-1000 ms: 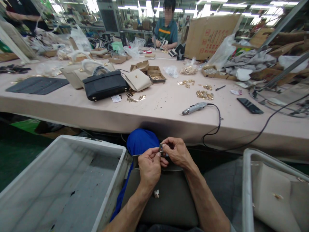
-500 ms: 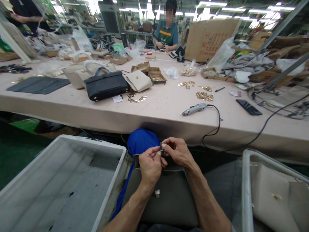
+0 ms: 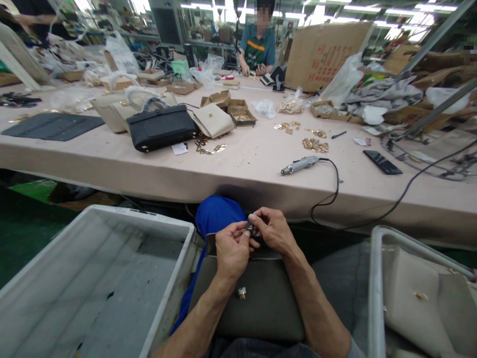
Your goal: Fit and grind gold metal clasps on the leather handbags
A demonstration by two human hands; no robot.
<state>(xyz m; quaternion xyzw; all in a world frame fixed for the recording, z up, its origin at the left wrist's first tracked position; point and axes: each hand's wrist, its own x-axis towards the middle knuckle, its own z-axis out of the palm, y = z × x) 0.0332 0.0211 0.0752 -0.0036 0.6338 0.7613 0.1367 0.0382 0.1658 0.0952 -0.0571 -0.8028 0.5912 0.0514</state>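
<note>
A dark olive handbag (image 3: 264, 308) lies across my lap, with a gold clasp (image 3: 242, 293) on its front. Above the clasp, at the bag's far edge, my left hand (image 3: 233, 251) and my right hand (image 3: 274, 228) meet. Both pinch a small metal fitting (image 3: 250, 227) between thumbs and fingers. The fingers partly cover this fitting, so I cannot tell its exact kind. Behind the hands the bag's flap (image 3: 211, 244) shows, partly hidden by them.
A grey electric screwdriver (image 3: 299, 165) lies on the table with its cord trailing down. Gold fittings (image 3: 315, 144), a phone (image 3: 382, 162) and a black handbag (image 3: 162, 128) are there too. Plastic bins (image 3: 186, 248) flank me; the right one holds a beige bag (image 3: 417, 298). Across the table sits a co-worker (image 3: 258, 47).
The small fitting has turned a little between my fingers, and both hands stay in nearly the same place. The co-worker's hands have moved apart. The view has shifted slightly.
</note>
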